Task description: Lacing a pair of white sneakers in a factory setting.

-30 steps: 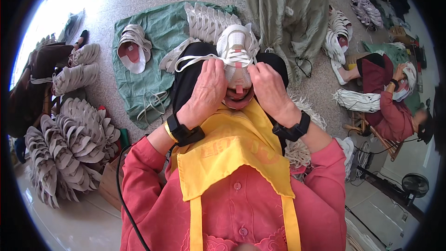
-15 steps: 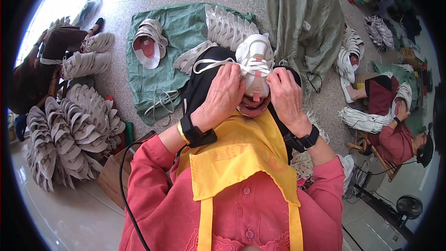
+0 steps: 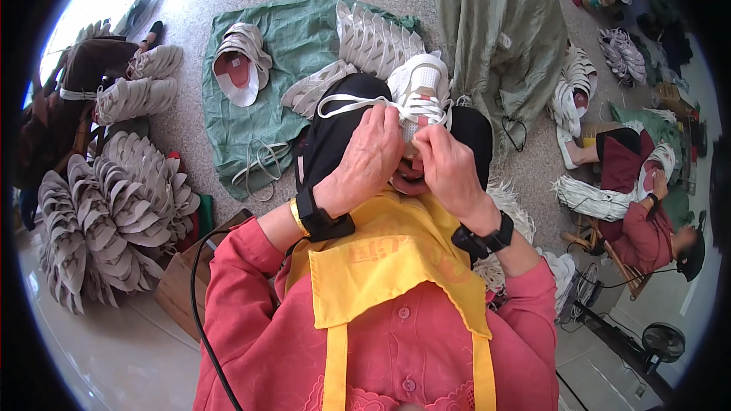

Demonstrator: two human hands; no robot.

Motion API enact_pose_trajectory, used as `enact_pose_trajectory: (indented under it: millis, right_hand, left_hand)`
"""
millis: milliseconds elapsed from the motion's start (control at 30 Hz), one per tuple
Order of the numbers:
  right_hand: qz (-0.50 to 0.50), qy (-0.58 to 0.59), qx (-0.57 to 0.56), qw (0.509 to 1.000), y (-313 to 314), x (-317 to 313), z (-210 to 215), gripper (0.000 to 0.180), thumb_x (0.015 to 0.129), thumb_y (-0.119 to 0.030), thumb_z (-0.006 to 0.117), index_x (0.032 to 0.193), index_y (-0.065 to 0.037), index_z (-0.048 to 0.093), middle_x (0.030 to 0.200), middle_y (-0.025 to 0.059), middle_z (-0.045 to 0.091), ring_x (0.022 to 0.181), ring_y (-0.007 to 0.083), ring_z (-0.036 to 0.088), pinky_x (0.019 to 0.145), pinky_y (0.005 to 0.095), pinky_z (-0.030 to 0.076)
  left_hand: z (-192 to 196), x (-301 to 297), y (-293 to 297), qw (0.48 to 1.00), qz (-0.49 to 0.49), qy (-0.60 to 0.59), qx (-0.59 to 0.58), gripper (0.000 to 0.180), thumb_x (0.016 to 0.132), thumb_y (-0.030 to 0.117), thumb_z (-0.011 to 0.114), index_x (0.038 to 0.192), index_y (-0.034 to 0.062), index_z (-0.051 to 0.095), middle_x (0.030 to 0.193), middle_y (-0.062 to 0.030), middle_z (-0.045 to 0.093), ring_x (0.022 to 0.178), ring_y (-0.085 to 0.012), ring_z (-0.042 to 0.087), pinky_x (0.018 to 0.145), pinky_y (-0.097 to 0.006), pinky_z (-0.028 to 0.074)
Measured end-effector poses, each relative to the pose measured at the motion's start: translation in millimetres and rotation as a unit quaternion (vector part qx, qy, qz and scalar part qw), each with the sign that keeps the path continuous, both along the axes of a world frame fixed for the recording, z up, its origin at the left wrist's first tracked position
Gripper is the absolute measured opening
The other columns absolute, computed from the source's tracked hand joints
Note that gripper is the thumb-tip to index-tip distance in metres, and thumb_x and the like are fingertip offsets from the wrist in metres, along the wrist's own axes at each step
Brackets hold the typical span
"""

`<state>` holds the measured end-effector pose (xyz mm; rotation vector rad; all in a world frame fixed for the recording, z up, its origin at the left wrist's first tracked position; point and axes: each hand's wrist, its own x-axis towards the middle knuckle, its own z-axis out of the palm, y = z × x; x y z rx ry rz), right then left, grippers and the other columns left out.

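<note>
On the far left, big piles of grey shoe uppers (image 3: 114, 213) are lying on the floor like fans. Next to them a green cloth (image 3: 289, 46) is lying flat, with one shoe upper with a red inside (image 3: 237, 68) and a loose bundle of white laces (image 3: 263, 164) on it.

In the middle, the person is sitting in a pink shirt and a yellow apron (image 3: 388, 266). A white sneaker (image 3: 421, 91) is resting on the dark lap, toe pointing away. The left hand (image 3: 365, 160) is closing its fingers on a white lace (image 3: 350, 106) that is looping out to the left. The right hand (image 3: 449, 171) is pinching the lace just beside it, at the near end of the shoe. Both hands are touching the shoe.

The lace is already crossing several times over the front of the shoe, so I think most of the lacing is done. The near end seems to be what is left, but the hands are hiding it.

On the right, another person in a red top (image 3: 647, 221) is sitting with a white bundle (image 3: 594, 199).
</note>
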<state>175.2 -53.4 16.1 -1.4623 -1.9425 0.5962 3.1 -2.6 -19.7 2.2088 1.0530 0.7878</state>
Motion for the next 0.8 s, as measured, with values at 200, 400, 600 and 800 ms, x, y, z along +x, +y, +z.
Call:
enact_pose_trajectory:
  millis: [200, 400, 600, 800]
  right_hand:
    - [-0.027, -0.023, -0.017, 0.999, 19, -5, -21, 0.011, 0.097, -0.010, 0.063, 0.101, -0.001, 0.059, 0.093, 0.0200, 0.063, 0.083, 0.0433, 0.065, 0.068, 0.0484, 0.053]
    - [-0.026, -0.043, -0.011, 0.999, 24, -8, -22, 0.009, 0.094, -0.009, 0.064, 0.098, -0.001, 0.061, 0.092, 0.0197, 0.063, 0.082, 0.0420, 0.065, 0.068, 0.0477, 0.053]
    - [-0.017, -0.047, 0.002, 0.999, 29, -5, -13, 0.006, 0.092, -0.005, 0.063, 0.092, 0.000, 0.060, 0.086, 0.0190, 0.063, 0.076, 0.0411, 0.064, 0.064, 0.0455, 0.052]
    - [-0.045, 0.113, -0.087, 0.989, 0, 31, 55, 0.007, 0.090, -0.002, 0.067, 0.085, -0.001, 0.064, 0.072, 0.0057, 0.059, 0.060, 0.0125, 0.056, 0.055, 0.0273, 0.044]
  left_hand:
    - [-6, 0, 2, 0.999, 0.005, -0.033, -0.001, 0.020, 0.091, 0.002, 0.058, 0.108, -0.0045, 0.049, 0.100, -0.0233, 0.053, 0.095, -0.0437, 0.055, 0.082, -0.049, 0.047]
    - [-8, 1, 4, 0.997, 0.013, -0.077, 0.005, 0.019, 0.088, -0.002, 0.058, 0.104, -0.0016, 0.049, 0.093, -0.0204, 0.054, 0.089, -0.0423, 0.057, 0.076, -0.048, 0.048]
    - [5, 6, 5, 0.996, 0.030, -0.081, 0.001, 0.017, 0.086, -0.004, 0.057, 0.100, -0.0009, 0.048, 0.086, -0.0189, 0.053, 0.081, -0.0416, 0.057, 0.070, -0.049, 0.047]
    - [5, 6, 2, 0.997, 0.048, -0.065, 0.005, 0.021, 0.083, -0.005, 0.058, 0.103, -0.0002, 0.049, 0.087, -0.0188, 0.054, 0.081, -0.0414, 0.058, 0.069, -0.049, 0.047]
